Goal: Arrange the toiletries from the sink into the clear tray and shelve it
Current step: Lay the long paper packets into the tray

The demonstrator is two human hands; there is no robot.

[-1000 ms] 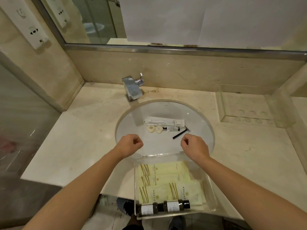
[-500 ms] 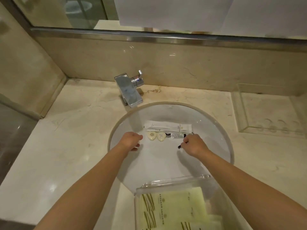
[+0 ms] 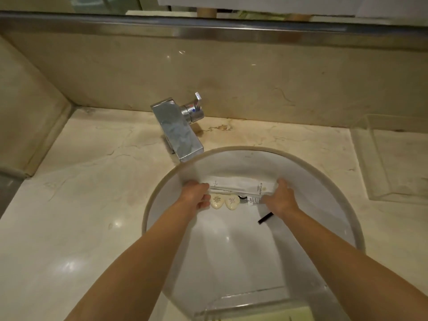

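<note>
Marble counter [image 3: 76, 205] with chrome faucet [image 3: 178, 128]

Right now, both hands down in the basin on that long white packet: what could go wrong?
1. The left hand and right hand are at the ends of the long white packet; it may sag or slip.
2. The two soaps lie right beside the left hand and could get knocked.
3. The black stick by the right wrist could be missed.
</note>
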